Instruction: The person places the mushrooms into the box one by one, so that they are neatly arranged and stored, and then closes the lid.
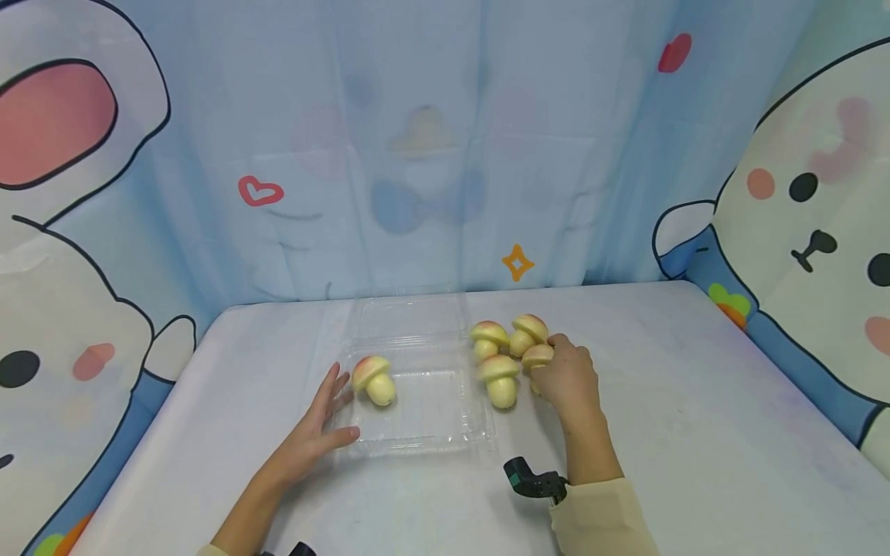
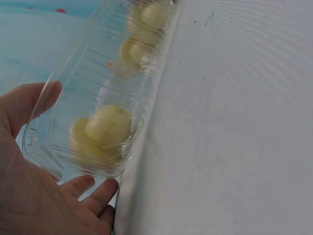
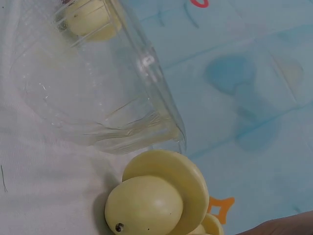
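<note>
A clear plastic clamshell container (image 1: 431, 417) lies on the table with its lid (image 1: 410, 316) folded back. Inside, toward its left side, sits one toy mushroom (image 1: 380, 388) with a pale yellow stem and a reddish-tinged cap. My left hand (image 1: 316, 432) is at the container's left edge, thumb and fingers spread; the left wrist view shows the container wall (image 2: 36, 132) between them. To the right of the container, my right hand (image 1: 570, 378) grips a mushroom (image 1: 537, 356), which it partly hides. Close by stand more mushrooms (image 1: 501, 382), one of them large in the right wrist view (image 3: 146, 203).
Two further mushrooms, a left one (image 1: 488, 340) and a right one (image 1: 528, 333), stand behind the front one. A white cloth covers the table (image 1: 695, 432). Behind its back edge hangs a blue printed curtain (image 1: 417, 193). A black wrist device (image 1: 535, 480) juts out beside my right sleeve.
</note>
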`<action>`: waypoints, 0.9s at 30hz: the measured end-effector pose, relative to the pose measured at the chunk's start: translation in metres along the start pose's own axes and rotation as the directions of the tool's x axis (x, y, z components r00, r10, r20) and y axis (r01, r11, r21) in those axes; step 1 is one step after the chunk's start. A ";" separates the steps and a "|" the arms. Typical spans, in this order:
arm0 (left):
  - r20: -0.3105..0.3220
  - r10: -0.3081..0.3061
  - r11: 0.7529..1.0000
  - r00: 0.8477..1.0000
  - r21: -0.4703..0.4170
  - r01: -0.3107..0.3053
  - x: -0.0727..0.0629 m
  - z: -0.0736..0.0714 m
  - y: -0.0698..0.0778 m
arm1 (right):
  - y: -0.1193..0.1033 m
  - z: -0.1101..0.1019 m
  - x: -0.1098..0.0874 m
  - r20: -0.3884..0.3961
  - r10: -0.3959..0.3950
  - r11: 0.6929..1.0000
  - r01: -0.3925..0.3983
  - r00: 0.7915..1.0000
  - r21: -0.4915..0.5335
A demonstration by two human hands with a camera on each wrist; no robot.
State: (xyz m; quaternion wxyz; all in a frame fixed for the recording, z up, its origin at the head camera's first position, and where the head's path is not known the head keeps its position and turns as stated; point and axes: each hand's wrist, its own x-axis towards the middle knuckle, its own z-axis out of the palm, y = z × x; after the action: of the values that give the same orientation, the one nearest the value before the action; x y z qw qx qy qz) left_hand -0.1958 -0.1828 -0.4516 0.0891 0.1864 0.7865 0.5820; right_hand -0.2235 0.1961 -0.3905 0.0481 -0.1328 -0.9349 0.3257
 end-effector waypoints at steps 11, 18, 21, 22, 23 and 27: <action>0.005 0.009 1.000 1.000 -0.004 -0.009 -0.001 0.000 0.002 | 0.002 -0.001 0.000 0.003 -0.011 1.000 0.011 1.000 0.009; 0.003 0.003 1.000 1.000 -0.007 -0.003 -0.001 0.000 0.002 | 0.001 -0.002 0.001 0.013 -0.004 1.000 0.004 1.000 0.019; -0.002 -0.006 1.000 1.000 -0.006 0.006 -0.001 0.000 0.001 | 0.001 -0.004 0.001 0.016 0.008 1.000 -0.009 1.000 0.023; -0.002 -0.006 1.000 1.000 -0.003 0.006 -0.001 0.000 0.001 | 0.001 -0.004 0.001 0.017 0.011 1.000 -0.011 1.000 0.024; -0.002 -0.004 1.000 1.000 0.000 0.004 -0.001 0.000 0.002 | 0.001 -0.005 0.001 0.018 0.015 1.000 -0.015 1.000 0.025; -0.003 -0.003 1.000 1.000 0.010 0.003 0.000 0.000 0.002 | 0.000 -0.009 0.001 0.027 0.020 0.999 -0.021 0.999 0.030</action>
State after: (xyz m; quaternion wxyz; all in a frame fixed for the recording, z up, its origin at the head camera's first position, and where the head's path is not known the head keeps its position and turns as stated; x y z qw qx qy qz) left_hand -0.1951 -0.1825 -0.4500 0.0879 0.1847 0.7898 0.5782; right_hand -0.2231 0.2020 -0.3830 0.0343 -0.1374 -0.9290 0.3419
